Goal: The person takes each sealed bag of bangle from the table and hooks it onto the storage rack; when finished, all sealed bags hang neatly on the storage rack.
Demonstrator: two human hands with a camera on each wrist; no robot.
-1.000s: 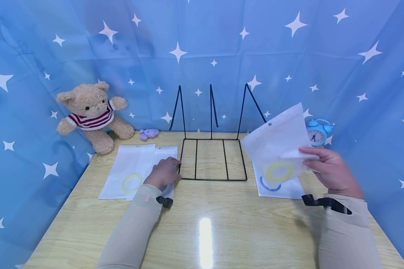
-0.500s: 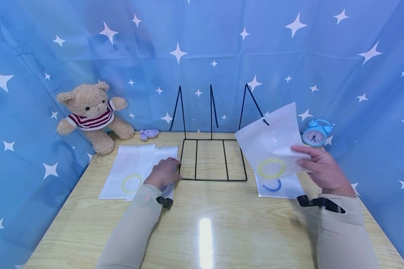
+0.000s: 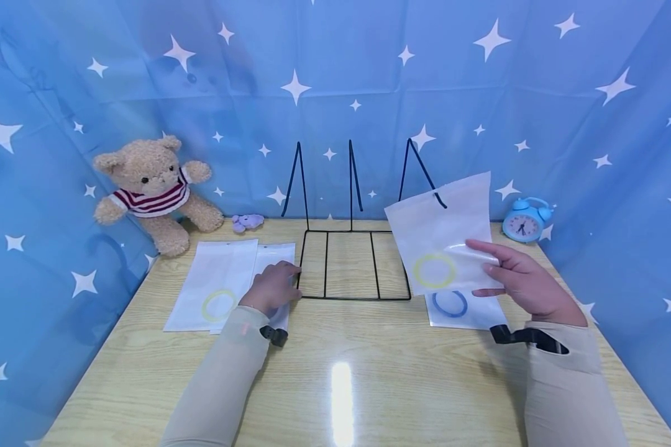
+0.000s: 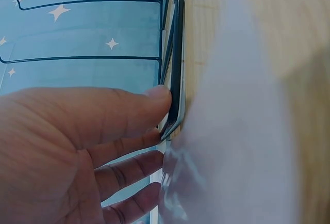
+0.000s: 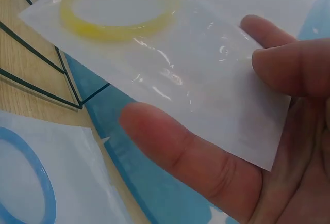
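Observation:
A black wire rack (image 3: pixel 348 300) with three upright hooks stands mid-table. My left hand (image 3: pixel 271 287) holds its left side, thumb and fingertips at the wire in the left wrist view. From the right hook hangs a clear-and-white pouch (image 3: pixel 433 226) with a yellow ring (image 5: pixel 85 30) inside, tilted, the hook's tip showing in front of it. My right hand (image 3: pixel 528 279) is at the pouch's lower right corner, fingers straight and spread; in the right wrist view the thumb lies over the pouch and a finger passes behind it. Another pouch (image 3: pixel 483 313), with a blue ring, lies below.
Left of the rack lie white pouches (image 3: pixel 215 264), one with a yellow ring, partly under my left hand. A teddy bear (image 3: pixel 151 180) and a small purple toy (image 3: pixel 248 223) sit behind them. A blue alarm clock (image 3: pixel 524 222) stands at the back right. A starry curtain surrounds the table.
The pouch with the yellow ring has moved left onto the right hook and turned more upright. My right hand has followed left, its fingers now spread. The left hand stays put.

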